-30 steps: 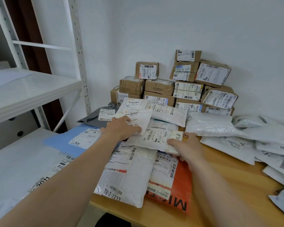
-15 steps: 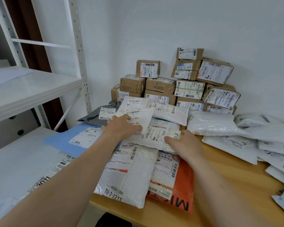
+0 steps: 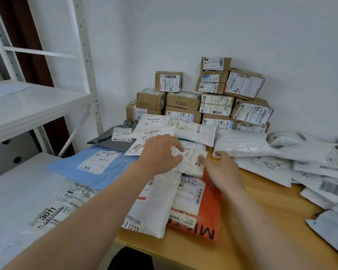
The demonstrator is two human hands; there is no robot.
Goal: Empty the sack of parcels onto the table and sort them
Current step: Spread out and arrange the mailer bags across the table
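Parcels cover most of the light wooden desk [image 3: 261, 211]. Brown cardboard boxes with white shipping labels [image 3: 183, 102] are stacked in tiers against the wall at the back edge. In front of them lie soft bags, overlapping one another.

Near the middle of the desk sits a small white padded parcel with a barcode label [image 3: 192, 162], lying on top of other bags. The left hand [image 3: 160, 152] lies palm down on its left part, fingers lightly bent, the tips pressing on the label; it is not closed round anything. The right hand [image 3: 220, 168] reaches in from the right with fingers nearly straight, the fingertips [image 3: 201, 160] touching the parcel's right edge, the thumb spread apart. It grips nothing.

Under that parcel, toward the front edge, a long white plastic mailer printed "2-2217" [image 3: 156, 201] lies just beside and partly over a flat orange mailer with black lettering [image 3: 211, 201]. At the left edge lie a flat light-blue mailer [image 3: 90, 162] and, behind it, a dark grey mailer [image 3: 105, 139]. A puffy white plastic bag [image 3: 242, 145] lies right of the hands, and a heap of white and grey mailers [image 3: 310, 164] runs along the right side.

A white metal shelf rack [image 3: 37, 106] stands at the left, with a large white mailer marked "3011" [image 3: 27, 201] on the lower level.
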